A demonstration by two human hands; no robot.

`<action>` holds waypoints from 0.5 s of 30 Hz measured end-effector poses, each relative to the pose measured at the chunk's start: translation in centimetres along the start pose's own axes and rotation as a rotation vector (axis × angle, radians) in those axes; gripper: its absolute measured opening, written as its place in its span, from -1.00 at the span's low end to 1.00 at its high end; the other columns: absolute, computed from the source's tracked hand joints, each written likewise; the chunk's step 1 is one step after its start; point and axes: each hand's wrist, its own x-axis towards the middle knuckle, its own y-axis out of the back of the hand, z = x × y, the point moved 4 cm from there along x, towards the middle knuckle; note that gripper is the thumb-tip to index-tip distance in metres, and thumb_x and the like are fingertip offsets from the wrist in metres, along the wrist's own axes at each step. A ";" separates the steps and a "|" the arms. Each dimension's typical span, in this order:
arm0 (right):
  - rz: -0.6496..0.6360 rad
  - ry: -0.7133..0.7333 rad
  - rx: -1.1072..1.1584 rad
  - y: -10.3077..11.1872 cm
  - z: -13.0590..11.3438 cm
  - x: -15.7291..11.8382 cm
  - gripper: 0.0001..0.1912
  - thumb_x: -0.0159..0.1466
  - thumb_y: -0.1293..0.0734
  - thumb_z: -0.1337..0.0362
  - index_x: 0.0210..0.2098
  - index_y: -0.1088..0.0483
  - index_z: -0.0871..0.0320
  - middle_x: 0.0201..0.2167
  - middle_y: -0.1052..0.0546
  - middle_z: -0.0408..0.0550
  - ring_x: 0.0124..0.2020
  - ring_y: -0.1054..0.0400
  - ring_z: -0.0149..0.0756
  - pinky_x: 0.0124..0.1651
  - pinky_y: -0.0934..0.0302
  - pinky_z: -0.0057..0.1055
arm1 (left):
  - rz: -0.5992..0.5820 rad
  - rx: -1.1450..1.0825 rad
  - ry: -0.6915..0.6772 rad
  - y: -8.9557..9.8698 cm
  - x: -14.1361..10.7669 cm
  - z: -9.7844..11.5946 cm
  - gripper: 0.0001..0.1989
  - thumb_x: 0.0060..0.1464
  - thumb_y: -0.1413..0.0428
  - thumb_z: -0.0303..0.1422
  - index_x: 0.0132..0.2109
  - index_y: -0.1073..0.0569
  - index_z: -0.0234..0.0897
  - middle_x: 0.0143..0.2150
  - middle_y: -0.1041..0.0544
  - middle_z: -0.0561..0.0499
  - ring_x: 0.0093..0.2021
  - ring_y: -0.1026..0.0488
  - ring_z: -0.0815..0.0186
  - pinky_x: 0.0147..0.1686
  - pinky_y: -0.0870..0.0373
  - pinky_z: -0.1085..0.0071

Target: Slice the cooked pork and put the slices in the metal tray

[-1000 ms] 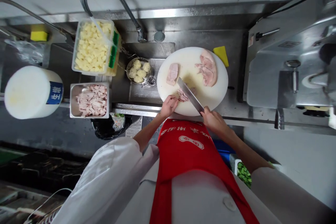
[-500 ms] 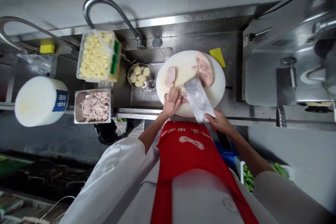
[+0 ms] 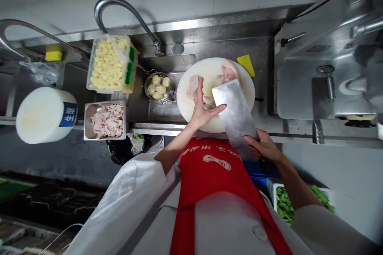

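So my right hand point(image 3: 263, 145) has the cleaver point(image 3: 235, 109) by the handle, its broad grey blade lying face-up and kinda smeary, right of centre over the near edge of the round white cutting board point(image 3: 185, 103). My left hand point(image 3: 201, 111) is spread wide, thumb out at the blade's edge, can't tell if it's touching. Pale pink meat point(image 3: 229, 71) sits at the board's top right, with a smaller smooth slab point(image 3: 193, 85) partly behind my fingers.
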 end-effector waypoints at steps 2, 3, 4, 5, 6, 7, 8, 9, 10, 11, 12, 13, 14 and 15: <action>-0.023 0.010 0.001 0.0 -0.1 0.0 -0.53 0.19 -0.36 -0.14 -0.34 -0.07 0.01 -0.79 -0.15 -0.44 -0.79 -0.05 -0.48 -0.72 -0.05 -0.49 | -0.013 -0.013 0.015 0.4 0.0 0.0 0.13 -0.11 -0.33 0.05 0.42 0.21 0.19 0.48 0.14 -0.04 0.47 0.18 -0.06 0.38 0.11 -0.08; -0.033 0.017 -0.001 0.0 -0.2 0.0 -0.53 0.20 -0.36 -0.14 -0.34 -0.07 0.01 -0.79 -0.15 -0.44 -0.79 -0.05 -0.48 -0.73 -0.05 -0.49 | -0.018 -0.020 0.025 0.6 0.1 -0.1 0.12 -0.11 -0.33 0.05 0.42 0.18 0.19 0.47 0.12 -0.04 0.47 0.17 -0.07 0.37 0.09 -0.09; -0.042 0.023 -0.006 0.1 -0.3 0.1 -0.54 0.20 -0.36 -0.14 -0.34 -0.07 0.01 -0.79 -0.15 -0.44 -0.80 -0.04 -0.48 -0.73 -0.06 -0.49 | -0.020 -0.031 0.037 0.7 0.2 -0.2 0.09 -0.10 -0.33 0.05 0.41 0.16 0.20 0.47 0.10 -0.04 0.46 0.15 -0.07 0.36 0.06 -0.11; -0.048 0.029 -0.014 0.2 -0.4 0.1 -0.54 0.21 -0.36 -0.14 -0.34 -0.07 0.01 -0.80 -0.15 -0.44 -0.80 -0.04 -0.48 -0.73 -0.06 -0.49 | -0.018 -0.044 0.051 0.9 0.3 -0.3 0.06 -0.09 -0.32 0.05 0.41 0.13 0.21 0.46 0.07 -0.04 0.45 0.11 -0.07 0.34 0.02 -0.12; -0.050 0.033 -0.025 0.3 -0.4 0.1 -0.54 0.21 -0.35 -0.14 -0.34 -0.07 0.01 -0.80 -0.15 -0.44 -0.80 -0.05 -0.48 -0.73 -0.06 -0.49 | -0.010 -0.059 0.067 1.0 0.5 -0.4 0.03 -0.09 -0.32 0.05 0.40 0.10 0.22 0.46 0.04 -0.04 0.44 0.07 -0.07 0.32 -0.02 -0.13; -0.053 0.034 -0.035 0.4 -0.5 0.1 -0.54 0.21 -0.35 -0.14 -0.34 -0.08 0.01 -0.80 -0.15 -0.44 -0.80 -0.05 -0.48 -0.73 -0.06 -0.50 | 0.005 -0.075 0.084 1.3 0.7 -0.6 0.01 -0.09 -0.32 0.05 0.39 0.06 0.23 0.45 0.01 -0.04 0.43 0.02 -0.07 0.30 -0.07 -0.12; -0.056 0.032 -0.046 0.5 -0.5 0.1 -0.54 0.21 -0.35 -0.15 -0.34 -0.08 0.02 -0.80 -0.15 -0.44 -0.80 -0.05 -0.48 -0.73 -0.05 -0.50 | 0.025 -0.091 0.103 1.6 0.8 -0.8 -0.01 -0.09 -0.32 0.05 0.38 0.03 0.23 0.44 -0.02 -0.04 0.41 -0.03 -0.06 0.28 -0.12 -0.11; -0.055 0.029 -0.056 0.6 -0.5 0.1 -0.53 0.20 -0.35 -0.16 -0.34 -0.08 0.02 -0.80 -0.15 -0.44 -0.80 -0.05 -0.48 -0.72 -0.04 -0.51 | 0.049 -0.105 0.123 2.0 1.1 -1.0 -0.03 -0.09 -0.32 0.05 0.37 0.00 0.22 0.43 -0.05 -0.05 0.39 -0.08 -0.06 0.26 -0.17 -0.10; -0.054 0.026 -0.069 0.7 -0.4 0.1 -0.53 0.20 -0.35 -0.16 -0.34 -0.09 0.02 -0.80 -0.15 -0.44 -0.80 -0.05 -0.48 -0.72 -0.04 -0.51 | 0.078 -0.117 0.141 2.6 1.3 -1.3 -0.04 -0.10 -0.32 0.05 0.37 -0.03 0.21 0.41 -0.07 -0.05 0.37 -0.12 -0.06 0.24 -0.21 -0.07; -0.049 0.025 -0.084 0.9 -0.3 0.0 -0.53 0.19 -0.35 -0.17 -0.34 -0.09 0.02 -0.80 -0.15 -0.43 -0.79 -0.05 -0.49 -0.71 -0.02 -0.52 | 0.110 -0.125 0.154 3.2 1.6 -1.6 -0.06 -0.10 -0.32 0.06 0.36 -0.06 0.19 0.40 -0.11 -0.06 0.35 -0.16 -0.05 0.22 -0.24 -0.05; -0.044 0.025 -0.100 1.0 -0.2 0.0 -0.52 0.19 -0.34 -0.18 -0.34 -0.09 0.03 -0.80 -0.16 -0.43 -0.79 -0.05 -0.49 -0.71 -0.01 -0.52 | 0.142 -0.129 0.160 4.0 2.0 -1.8 -0.09 -0.09 -0.31 0.06 0.35 -0.10 0.17 0.37 -0.14 -0.07 0.33 -0.18 -0.03 0.21 -0.27 -0.03; -0.039 0.026 -0.118 1.2 -0.1 0.0 -0.52 0.19 -0.34 -0.19 -0.34 -0.10 0.03 -0.80 -0.16 -0.42 -0.79 -0.05 -0.48 -0.71 0.00 -0.52 | 0.174 -0.130 0.157 4.9 2.5 -2.0 -0.12 -0.08 -0.30 0.07 0.33 -0.13 0.14 0.35 -0.18 -0.07 0.32 -0.20 -0.02 0.21 -0.28 0.00; -0.032 0.028 -0.142 1.4 -0.1 0.0 -0.52 0.20 -0.33 -0.19 -0.34 -0.10 0.03 -0.80 -0.17 -0.42 -0.79 -0.05 -0.48 -0.70 0.01 -0.51 | 0.203 -0.126 0.144 5.8 3.1 -2.1 -0.16 -0.07 -0.29 0.08 0.31 -0.17 0.11 0.33 -0.22 -0.07 0.32 -0.21 0.00 0.21 -0.29 0.02; -0.020 0.033 -0.176 1.6 0.0 0.0 -0.53 0.21 -0.31 -0.19 -0.34 -0.12 0.04 -0.80 -0.17 -0.41 -0.79 -0.06 -0.47 -0.69 0.01 -0.50 | 0.232 -0.121 0.123 6.8 3.9 -2.2 -0.20 -0.06 -0.28 0.08 0.29 -0.21 0.08 0.30 -0.25 -0.07 0.31 -0.21 0.03 0.22 -0.29 0.04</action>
